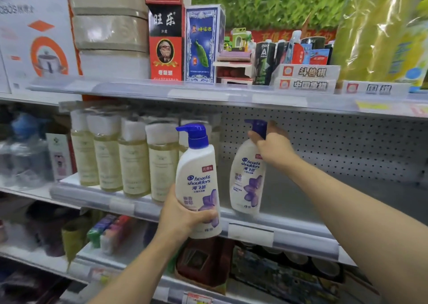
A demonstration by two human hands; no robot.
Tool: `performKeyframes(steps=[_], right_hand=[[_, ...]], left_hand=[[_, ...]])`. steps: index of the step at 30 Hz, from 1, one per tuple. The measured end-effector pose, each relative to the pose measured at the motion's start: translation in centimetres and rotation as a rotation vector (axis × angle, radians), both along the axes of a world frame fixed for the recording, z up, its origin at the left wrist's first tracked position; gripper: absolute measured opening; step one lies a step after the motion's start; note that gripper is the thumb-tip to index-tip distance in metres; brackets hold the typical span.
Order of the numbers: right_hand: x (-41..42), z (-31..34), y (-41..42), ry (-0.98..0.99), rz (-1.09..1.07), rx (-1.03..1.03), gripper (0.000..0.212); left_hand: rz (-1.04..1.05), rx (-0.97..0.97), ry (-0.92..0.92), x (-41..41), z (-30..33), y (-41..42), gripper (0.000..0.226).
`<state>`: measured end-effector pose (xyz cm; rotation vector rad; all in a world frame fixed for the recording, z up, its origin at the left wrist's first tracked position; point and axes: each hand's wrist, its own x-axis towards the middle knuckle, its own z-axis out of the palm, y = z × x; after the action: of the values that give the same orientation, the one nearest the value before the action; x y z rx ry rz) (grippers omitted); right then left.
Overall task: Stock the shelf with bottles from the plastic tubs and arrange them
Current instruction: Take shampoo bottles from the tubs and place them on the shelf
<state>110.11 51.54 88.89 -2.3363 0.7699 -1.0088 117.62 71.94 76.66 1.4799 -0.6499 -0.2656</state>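
Note:
My left hand (183, 215) grips the lower body of a white shampoo bottle (196, 178) with a blue pump and a purple flower label, holding it upright in front of the middle shelf's edge (301, 236). My right hand (273, 146) grips the blue pump neck of a second, matching shampoo bottle (247, 178), which stands slightly tilted on the middle shelf, just right of the first. The plastic tubs are out of view.
Several pale yellow bottles (134, 157) with white caps stand in a row at the left of the middle shelf. To the right the shelf floor (347, 187) runs bare before a pegboard back. Boxes and game sets fill the top shelf (208, 92); assorted goods lie below.

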Motion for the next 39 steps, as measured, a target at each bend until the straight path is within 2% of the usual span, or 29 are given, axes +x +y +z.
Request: performKeyframes(steps=[3, 6, 13, 21, 26, 30, 32, 35, 39], right_hand=[[1.1, -0.1, -1.3, 0.041, -0.049, 0.009, 0.045], [1.9, -0.3, -2.2, 0.059, -0.013, 0.012, 0.045], [3.7, -1.9, -3.4, -0.013, 0.104, 0.053, 0.039], [5.1, -1.9, -4.7, -0.11, 0.253, 0.116, 0.024], [4.9, -2.6, -5.2, -0.119, 0.286, 0.194, 0.029], [3.4, -4.4, -6.5, -0.182, 0.26, 0.212, 0.048], [2.6, -5.4, -7.2, -0.144, 0.241, 0.216, 0.05], [1.6, -6.8, -8.1, -0.083, 0.229, 0.244, 0.051], [0.9, -8.0, -8.9, -0.029, 0.211, 0.251, 0.051]], left_hand=[[0.015, 0.02, 0.006, 0.2, -0.2, -1.3, 0.087], [0.031, 0.021, 0.007, 0.3, -0.4, -2.5, 0.088], [0.057, 0.02, -0.039, -0.2, 0.4, -4.2, 0.075], [0.075, 0.05, -0.058, 0.2, 0.2, -6.7, 0.075], [0.065, 0.068, -0.072, 0.6, 0.2, -9.2, 0.071], [0.09, 0.113, -0.07, 1.0, -0.2, -11.2, 0.076], [0.088, 0.141, -0.041, 1.1, -0.2, -11.9, 0.068], [0.055, 0.165, -0.003, 1.2, -0.1, -12.5, 0.037], [0.028, 0.231, -0.009, 1.6, -0.4, -12.7, 0.036]])
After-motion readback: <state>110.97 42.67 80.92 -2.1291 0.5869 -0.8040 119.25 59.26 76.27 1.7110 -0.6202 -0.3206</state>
